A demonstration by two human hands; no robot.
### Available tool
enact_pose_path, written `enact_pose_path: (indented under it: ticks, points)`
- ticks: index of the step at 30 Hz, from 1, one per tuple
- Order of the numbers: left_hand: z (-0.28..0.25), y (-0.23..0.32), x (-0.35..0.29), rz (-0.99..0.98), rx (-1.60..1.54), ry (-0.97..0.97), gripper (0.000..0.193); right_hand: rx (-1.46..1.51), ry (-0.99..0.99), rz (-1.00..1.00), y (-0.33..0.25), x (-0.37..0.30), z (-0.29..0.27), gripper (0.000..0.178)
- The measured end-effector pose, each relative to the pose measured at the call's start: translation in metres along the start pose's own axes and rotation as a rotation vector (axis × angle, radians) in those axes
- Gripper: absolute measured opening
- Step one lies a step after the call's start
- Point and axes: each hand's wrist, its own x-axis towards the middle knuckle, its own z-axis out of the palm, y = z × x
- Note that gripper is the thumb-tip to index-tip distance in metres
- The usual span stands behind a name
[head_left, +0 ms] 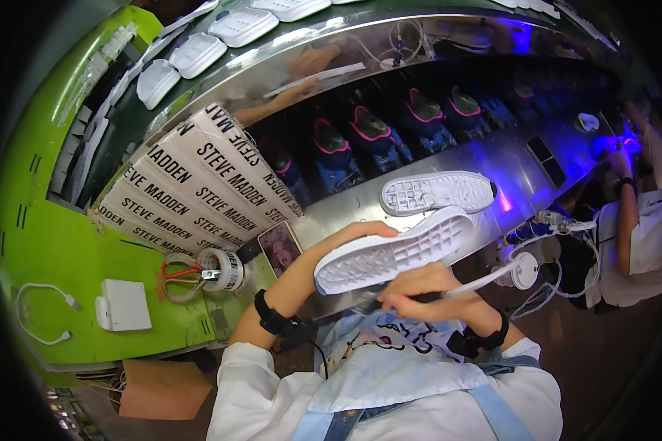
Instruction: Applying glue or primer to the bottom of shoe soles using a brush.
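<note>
A white shoe sole (397,250) with a gridded, hollow inner side faces me, tilted up to the right. My left hand (364,231) is closed on its far edge; part of that hand is hidden behind the sole. My right hand (419,290) is wrapped round a dark-handled brush (428,297) with a white tube running from its rear end. The brush's blurred tip lies just below the sole's near edge, and I cannot tell whether they touch. A second white sole (438,192) rests on the metal ledge just beyond, grid side up.
Dark shoe forms with pink rims (371,125) stand along the conveyor beyond the metal ledge (338,213). Left are a phone (279,248), tape roll (222,270), red-handled scissors (178,269) and printed carton (198,184). A white pot (521,272) and a co-worker's hand (619,158) are right.
</note>
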Motion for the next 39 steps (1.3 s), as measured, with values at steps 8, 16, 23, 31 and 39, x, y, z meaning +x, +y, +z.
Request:
enact_pose_path:
  ticks: [8,16,23,31,39]
  points:
    - [-0.009,0.007,0.017,-0.362,0.02,0.035,0.04,-0.09,0.066,0.027,-0.006,-0.012,-0.019,0.009]
    - [-0.024,-0.003,0.011,-0.209,-0.005,0.181,0.043,-0.117,0.627,0.1,-0.014,-0.022,-0.043,0.019]
    - [-0.109,0.11,-0.053,0.448,-0.146,0.511,0.036,0.449,0.801,-0.331,-0.029,-0.02,-0.027,0.026]
    - [-0.23,0.241,-0.115,0.686,1.101,1.699,0.041,0.488,0.737,-0.069,-0.028,0.0,-0.005,0.027]
    - [-0.167,0.189,-0.11,1.012,0.364,1.095,0.05,0.479,0.887,0.114,-0.017,-0.023,-0.026,0.027]
